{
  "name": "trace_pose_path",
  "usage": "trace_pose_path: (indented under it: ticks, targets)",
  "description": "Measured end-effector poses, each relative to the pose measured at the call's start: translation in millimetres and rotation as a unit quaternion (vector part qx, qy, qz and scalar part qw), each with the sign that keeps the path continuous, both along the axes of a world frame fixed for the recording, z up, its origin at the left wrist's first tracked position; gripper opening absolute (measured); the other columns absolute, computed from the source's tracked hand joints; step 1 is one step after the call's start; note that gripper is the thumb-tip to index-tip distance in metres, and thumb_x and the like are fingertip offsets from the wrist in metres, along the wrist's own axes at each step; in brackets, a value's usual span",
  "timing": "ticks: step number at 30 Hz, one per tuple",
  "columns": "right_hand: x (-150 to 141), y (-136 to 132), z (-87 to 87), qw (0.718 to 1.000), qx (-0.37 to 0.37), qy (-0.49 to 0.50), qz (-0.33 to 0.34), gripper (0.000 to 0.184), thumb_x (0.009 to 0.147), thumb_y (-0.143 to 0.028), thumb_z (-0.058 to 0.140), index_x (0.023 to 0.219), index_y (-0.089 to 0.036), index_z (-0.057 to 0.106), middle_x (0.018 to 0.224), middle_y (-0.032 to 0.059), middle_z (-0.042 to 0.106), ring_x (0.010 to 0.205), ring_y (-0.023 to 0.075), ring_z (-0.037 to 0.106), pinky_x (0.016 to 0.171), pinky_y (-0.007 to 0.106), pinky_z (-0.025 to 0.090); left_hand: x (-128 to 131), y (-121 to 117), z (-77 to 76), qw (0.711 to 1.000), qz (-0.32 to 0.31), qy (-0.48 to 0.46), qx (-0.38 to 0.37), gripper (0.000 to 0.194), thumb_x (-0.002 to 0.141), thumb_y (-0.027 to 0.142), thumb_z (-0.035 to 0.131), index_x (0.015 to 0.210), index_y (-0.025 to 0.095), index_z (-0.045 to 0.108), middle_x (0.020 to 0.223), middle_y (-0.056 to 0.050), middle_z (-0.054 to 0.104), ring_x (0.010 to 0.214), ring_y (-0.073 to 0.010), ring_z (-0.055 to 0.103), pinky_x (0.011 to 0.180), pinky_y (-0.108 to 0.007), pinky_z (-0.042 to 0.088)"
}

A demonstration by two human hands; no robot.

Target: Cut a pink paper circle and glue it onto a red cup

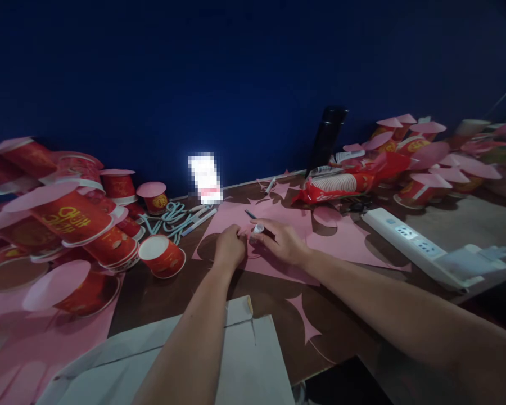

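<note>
My right hand (pixel 284 241) is closed around a small white round-ended object (pixel 258 229), most of it hidden by the fingers. A thin dark pointed tip (pixel 250 214) shows just beyond that hand's fingers; I cannot make out what it belongs to. Close by on the left, my left hand (pixel 231 246) has its fingers curled together at the pink paper, and what they hold, if anything, is hidden. Both hands are over a pink paper sheet (pixel 290 273) with round cut-outs. To the left of my left hand, a red paper cup (pixel 162 256) lies tilted, its white inside showing.
Stacked red cups with pink discs (pixel 73 216) crowd the left; more cups (pixel 421 188) stand at the right. A sleeve of cups (pixel 333 185), black bottle (pixel 326 135) and white power strip (pixel 413 244) lie rightward. Blue cord (pixel 172 216), pink scrap (pixel 306 319) and white cardboard (pixel 257 360) are near.
</note>
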State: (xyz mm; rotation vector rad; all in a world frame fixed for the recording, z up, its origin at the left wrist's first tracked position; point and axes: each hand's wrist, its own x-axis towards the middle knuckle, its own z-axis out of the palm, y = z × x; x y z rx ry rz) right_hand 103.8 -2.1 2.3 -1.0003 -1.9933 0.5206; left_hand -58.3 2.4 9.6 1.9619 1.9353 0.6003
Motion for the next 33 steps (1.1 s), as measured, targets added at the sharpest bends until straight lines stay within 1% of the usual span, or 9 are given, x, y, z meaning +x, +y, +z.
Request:
trace_pose_path:
  ticks: [6, 12, 17, 23, 25, 28, 30, 33]
  targets:
    - [-2, -1, 5.5, 1.000, 0.009, -0.027, 0.007, 0.038, 0.090, -0.037, 0.049, 0.123, -0.019, 0.056, 0.118, 0.0097, 0.064, 0.107, 0.0222, 0.060, 0.092, 0.035, 0.046, -1, 0, -1.9, 1.000, -0.003, -0.014, 0.007, 0.017, 0.082, 0.027, 0.044, 0.077, 0.019, 0.057, 0.081, -0.008, 0.065, 0.074, -0.0194, 0.055, 0.064, -0.028, 0.033]
    - [-2, -4, 8.6, 0.998, 0.016, -0.053, 0.025, 0.039, 0.090, -0.034, 0.050, 0.124, -0.017, 0.053, 0.113, 0.0107, 0.065, 0.103, 0.0224, 0.061, 0.089, 0.034, 0.046, -2, -1, -0.8, 0.999, -0.004, -0.048, 0.000, 0.014, 0.080, 0.025, 0.045, 0.075, 0.018, 0.056, 0.078, -0.006, 0.063, 0.071, -0.0172, 0.053, 0.063, -0.027, 0.033]
    - [-2, -7, 13.1, 0.997, 0.027, -0.065, 0.042, 0.033, 0.089, -0.030, 0.051, 0.120, -0.018, 0.056, 0.109, 0.0093, 0.066, 0.099, 0.0211, 0.061, 0.087, 0.034, 0.046, -3, 1, -3.2, 0.999, -0.001, -0.050, -0.004, 0.012, 0.079, 0.026, 0.048, 0.073, 0.018, 0.056, 0.074, -0.004, 0.062, 0.068, -0.0156, 0.051, 0.061, -0.026, 0.032]
    - [0, -14, 18.3, 0.996, 0.003, -0.069, 0.058, 0.027, 0.088, -0.028, 0.052, 0.113, -0.022, 0.059, 0.102, 0.0052, 0.067, 0.091, 0.0186, 0.062, 0.081, 0.030, 0.046, -3, 2, -3.9, 0.999, -0.007, -0.039, 0.002, 0.013, 0.080, 0.027, 0.049, 0.074, 0.018, 0.056, 0.074, -0.004, 0.062, 0.068, -0.0157, 0.050, 0.061, -0.026, 0.032]
    - [2, -14, 16.7, 0.998, 0.008, -0.046, 0.041, 0.027, 0.088, -0.030, 0.052, 0.113, -0.021, 0.058, 0.098, 0.0049, 0.067, 0.088, 0.0180, 0.062, 0.080, 0.029, 0.046, -4, 2, -3.2, 0.999, -0.010, -0.036, 0.004, 0.014, 0.081, 0.028, 0.049, 0.075, 0.018, 0.057, 0.075, -0.005, 0.062, 0.068, -0.0160, 0.051, 0.061, -0.026, 0.032]
    - [5, -13, 13.8, 1.000, 0.005, 0.021, -0.008, 0.026, 0.091, -0.031, 0.047, 0.112, -0.019, 0.056, 0.090, 0.0046, 0.067, 0.080, 0.0164, 0.062, 0.075, 0.028, 0.047, -4, 1, -2.6, 0.999, -0.020, -0.034, 0.004, 0.016, 0.082, 0.029, 0.048, 0.076, 0.017, 0.058, 0.076, -0.005, 0.063, 0.069, -0.0163, 0.052, 0.062, -0.026, 0.032]
    - [6, -11, 12.3, 0.998, 0.006, 0.048, -0.030, 0.026, 0.092, -0.032, 0.046, 0.112, -0.018, 0.055, 0.092, 0.0050, 0.066, 0.080, 0.0159, 0.062, 0.074, 0.027, 0.047, -5, 1, -3.0, 0.999, -0.021, -0.033, 0.008, 0.017, 0.082, 0.029, 0.047, 0.076, 0.018, 0.058, 0.077, -0.006, 0.063, 0.069, -0.0164, 0.052, 0.062, -0.026, 0.032]
    - [2, -8, 9.3, 0.999, 0.013, 0.023, -0.025, 0.027, 0.090, -0.033, 0.050, 0.110, -0.018, 0.058, 0.100, 0.0059, 0.066, 0.087, 0.0170, 0.062, 0.077, 0.027, 0.046, -4, 1, -4.0, 0.999, -0.012, -0.034, 0.007, 0.016, 0.081, 0.028, 0.047, 0.075, 0.018, 0.058, 0.076, -0.006, 0.063, 0.068, -0.0166, 0.052, 0.060, -0.026, 0.031]
